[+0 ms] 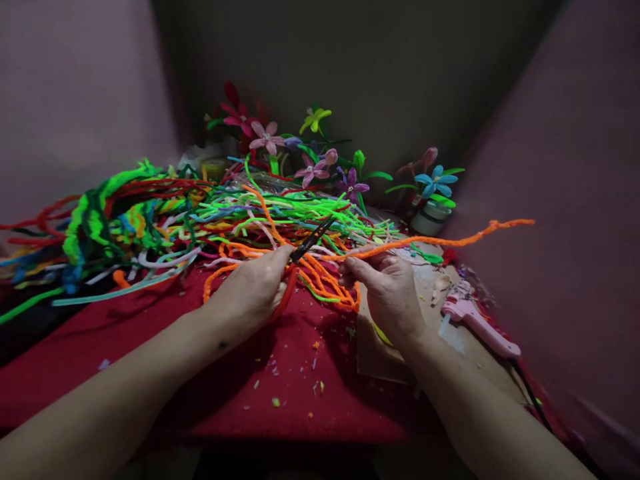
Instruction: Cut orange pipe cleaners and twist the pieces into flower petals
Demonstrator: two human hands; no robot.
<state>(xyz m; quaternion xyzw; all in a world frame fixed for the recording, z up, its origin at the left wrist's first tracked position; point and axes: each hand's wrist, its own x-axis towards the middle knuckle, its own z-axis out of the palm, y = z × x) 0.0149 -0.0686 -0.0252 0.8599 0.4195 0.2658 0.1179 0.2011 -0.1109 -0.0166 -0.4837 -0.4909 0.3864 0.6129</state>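
My left hand is closed around a pair of long-nosed pliers with dark jaws and a red handle, the jaws pointing up and to the right. An orange pipe cleaner is pinched between the thumb and fingers of my right hand. Its free end stretches far to the right, and its other part runs left towards the pliers; whether the jaws touch it I cannot tell. Looped orange pipe cleaners lie between and below my hands.
A large heap of coloured pipe cleaners spreads behind and left. Pipe-cleaner flowers stand at the back, with a blue flower above a jar. A pink glue gun rests at right on a board. Scraps dot the red cloth.
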